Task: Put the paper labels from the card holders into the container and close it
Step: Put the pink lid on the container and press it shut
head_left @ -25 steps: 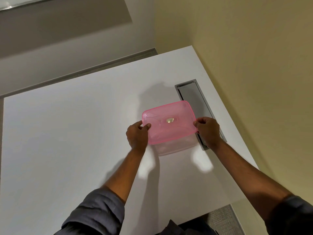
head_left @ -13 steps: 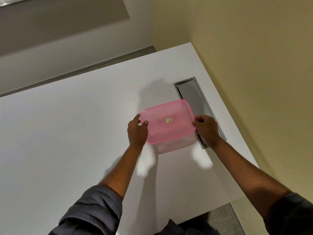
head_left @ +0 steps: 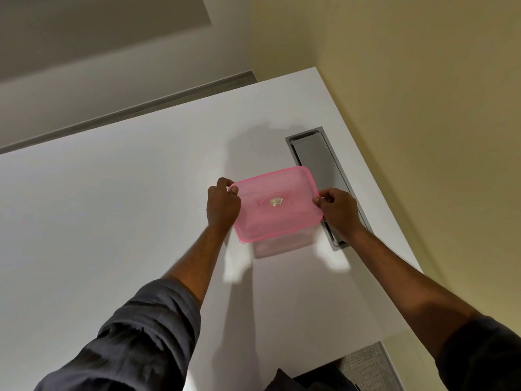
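A clear plastic container point(head_left: 282, 245) stands on the white table point(head_left: 112, 207) with a translucent pink lid point(head_left: 277, 203) lying on top of it. A small round sticker sits at the lid's middle. My left hand point(head_left: 222, 206) grips the lid's left edge, thumb on top. My right hand point(head_left: 338, 211) pinches the lid's right edge. The container's inside is hidden under the lid. No paper labels or card holders are in view.
A grey cable hatch point(head_left: 318, 159) is sunk into the table just right of the container, partly under my right hand. The table's right edge runs along a yellow wall point(head_left: 423, 108). Grey carpet point(head_left: 369, 368) shows below the near edge.
Both hands stay on the lid's two sides. My left thumb and fingers have shifted along the left edge. The view has tilted slightly; the container stays where it was.
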{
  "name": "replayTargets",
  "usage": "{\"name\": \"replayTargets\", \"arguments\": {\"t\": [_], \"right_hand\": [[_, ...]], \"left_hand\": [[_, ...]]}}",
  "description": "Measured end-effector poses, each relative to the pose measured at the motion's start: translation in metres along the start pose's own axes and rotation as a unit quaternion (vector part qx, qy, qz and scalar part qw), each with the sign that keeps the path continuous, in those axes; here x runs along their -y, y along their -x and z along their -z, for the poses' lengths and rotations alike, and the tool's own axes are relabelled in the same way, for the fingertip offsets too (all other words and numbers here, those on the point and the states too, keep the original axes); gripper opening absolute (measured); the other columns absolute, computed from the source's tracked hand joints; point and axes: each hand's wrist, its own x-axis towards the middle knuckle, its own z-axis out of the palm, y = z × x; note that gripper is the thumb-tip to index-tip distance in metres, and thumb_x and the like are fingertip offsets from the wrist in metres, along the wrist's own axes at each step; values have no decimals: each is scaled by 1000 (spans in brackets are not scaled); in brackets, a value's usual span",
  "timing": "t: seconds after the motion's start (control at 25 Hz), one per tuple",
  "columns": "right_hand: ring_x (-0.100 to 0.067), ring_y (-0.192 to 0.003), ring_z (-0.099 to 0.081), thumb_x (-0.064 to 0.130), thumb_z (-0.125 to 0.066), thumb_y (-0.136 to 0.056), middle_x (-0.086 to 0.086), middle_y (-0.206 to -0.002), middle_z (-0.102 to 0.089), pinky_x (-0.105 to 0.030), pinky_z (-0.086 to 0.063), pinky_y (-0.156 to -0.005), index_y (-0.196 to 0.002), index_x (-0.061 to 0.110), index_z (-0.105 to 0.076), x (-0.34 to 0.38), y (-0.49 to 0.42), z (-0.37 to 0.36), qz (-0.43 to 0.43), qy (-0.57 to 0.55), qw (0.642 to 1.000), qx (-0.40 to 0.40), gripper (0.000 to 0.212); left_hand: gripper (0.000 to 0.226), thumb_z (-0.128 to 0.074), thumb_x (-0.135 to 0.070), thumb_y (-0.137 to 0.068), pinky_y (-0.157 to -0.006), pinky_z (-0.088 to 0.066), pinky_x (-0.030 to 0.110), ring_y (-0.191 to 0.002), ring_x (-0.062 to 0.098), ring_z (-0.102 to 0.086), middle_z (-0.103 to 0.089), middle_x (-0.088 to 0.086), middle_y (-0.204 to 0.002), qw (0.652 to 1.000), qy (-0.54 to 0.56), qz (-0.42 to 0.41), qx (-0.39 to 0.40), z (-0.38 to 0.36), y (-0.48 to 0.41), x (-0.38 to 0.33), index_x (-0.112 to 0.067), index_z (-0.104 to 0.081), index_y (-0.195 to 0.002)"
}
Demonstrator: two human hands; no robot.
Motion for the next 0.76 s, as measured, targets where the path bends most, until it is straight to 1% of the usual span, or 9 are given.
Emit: {"name": "replayTargets", "arguments": {"t": [0.16, 0.28, 0.32, 0.36, 0.44, 0.52, 0.6, 0.68, 0.76], "right_hand": [[-30, -85, -73, 21, -78, -95, -2, -85, -75, -51, -64, -82, -98, 12, -76, 0, -8, 2, -3, 28, 1000, 14, 10], [-31, -91, -72, 25, -71, -93, 4, -85, -72, -35, -54, -71, -95, 17, -71, 4, -13, 0, -20, 40, 999, 16, 9], [-32, -95, -71, 30, -65, -91, 4, -90, -72, -33, -50, -71, -102, 18, -68, 7, -13, -2, -25, 40, 999, 21, 16], [-32, -99, -70, 35, -56, -89, 0, -99, -72, -33, -47, -74, -115, 20, -65, 10, -13, -6, -21, 47, 998, 29, 31], [-33, -109, -67, 42, -44, -94, -10, -124, -69, -39, -48, -84, -145, 24, -48, 16, -16, -14, 24, 90, 995, 34, 54], [-33, -116, -65, 53, -40, -106, -13, -139, -62, -43, -50, -89, -155, 29, -36, 20, -26, -22, 81, 134, 987, 29, 55], [-31, -107, -67, 61, -42, -108, -11, -127, -64, -35, -48, -79, -144, 27, -47, 28, -40, -26, 127, 153, 980, 17, 50], [-27, -89, -65, 60, -44, -108, -8, -107, -65, -27, -40, -64, -118, 19, -58, 36, -57, -32, 149, 151, 977, -16, 44], [-24, -76, -59, 57, -42, -110, -7, -90, -62, -30, -36, -60, -96, 14, -54, 43, -72, -37, 154, 163, 974, -30, 47]], "left_hand": [[21, -41, -11, -107, -86, -56, 47, -97, 39, -63, -59, 17, -119, 999, -23, 9, -40, -11, 7, -5, -12, -58, -119], [25, -39, -6, -100, -78, -48, 40, -89, 35, -60, -53, 9, -114, 997, -29, 22, -71, -19, 14, -6, -20, -56, -114], [27, -40, -4, -100, -76, -47, 39, -87, 33, -59, -53, 7, -113, 996, -33, 18, -81, -21, 17, -4, -22, -55, -114], [29, -40, -4, -99, -75, -47, 38, -84, 31, -59, -52, 5, -113, 995, -42, 7, -90, -23, 19, -2, -23, -55, -114], [31, -41, -3, -98, -72, -47, 37, -79, 30, -57, -52, 3, -113, 993, -56, -16, -105, -26, 21, 2, -25, -55, -115], [30, -41, -3, -98, -69, -47, 37, -77, 30, -57, -52, 2, -112, 991, -55, -31, -118, -30, 21, 6, -23, -55, -116], [27, -41, -6, -100, -69, -46, 36, -78, 31, -61, -53, 1, -113, 990, -47, -37, -127, -31, 21, 7, -22, -56, -115], [19, -41, -13, -105, -70, -47, 36, -82, 32, -65, -56, 1, -114, 989, -44, -37, -137, -33, 18, 9, -22, -55, -114], [19, -36, -25, -111, -73, -46, 35, -86, 32, -67, -59, 0, -113, 987, -43, -29, -149, -36, 15, 10, -22, -55, -114]]}}
